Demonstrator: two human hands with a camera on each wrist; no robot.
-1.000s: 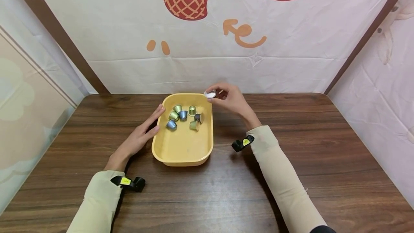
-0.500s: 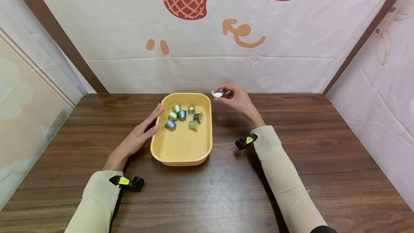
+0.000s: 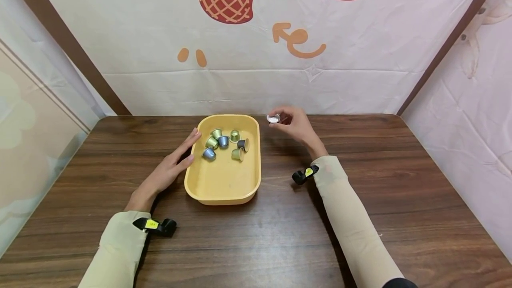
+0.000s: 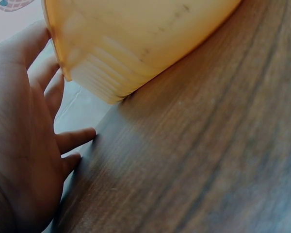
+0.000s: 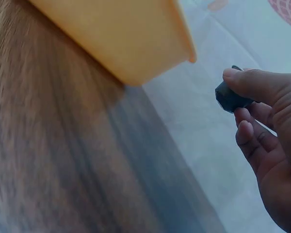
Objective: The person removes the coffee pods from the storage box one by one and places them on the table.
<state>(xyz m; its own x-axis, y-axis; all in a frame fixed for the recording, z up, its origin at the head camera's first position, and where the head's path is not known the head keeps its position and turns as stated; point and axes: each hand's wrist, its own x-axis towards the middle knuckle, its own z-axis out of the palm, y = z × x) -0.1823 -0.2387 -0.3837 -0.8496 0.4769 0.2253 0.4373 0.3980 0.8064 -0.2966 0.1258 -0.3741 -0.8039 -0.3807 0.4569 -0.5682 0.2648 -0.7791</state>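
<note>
My right hand (image 3: 296,126) pinches a coffee capsule (image 3: 274,118) between thumb and fingers, a little right of the tray's far corner. Its silvery lid faces up toward the head camera, and the right wrist view shows the capsule's dark body (image 5: 228,98). The yellow plastic tray (image 3: 224,183) stands left of it on the table. Along the tray's left rim rests my left hand (image 3: 170,170), fingers extended and thumb at the side. Inside lie several green capsules (image 3: 238,154), two blue capsules (image 3: 209,154) and a dark capsule (image 3: 243,144), mostly toward the far half.
The brown wood-grain table (image 3: 360,168) spreads to both sides and in front of the tray. A white printed cloth (image 3: 240,88) hangs at the table's far edge, close behind the right hand. More cloth panels (image 3: 476,123) flank the left and right.
My right hand has moved right with the capsule, from over the tray's far right corner to outside the rim, and lately dipped slightly. The left hand stays on the tray's rim.
</note>
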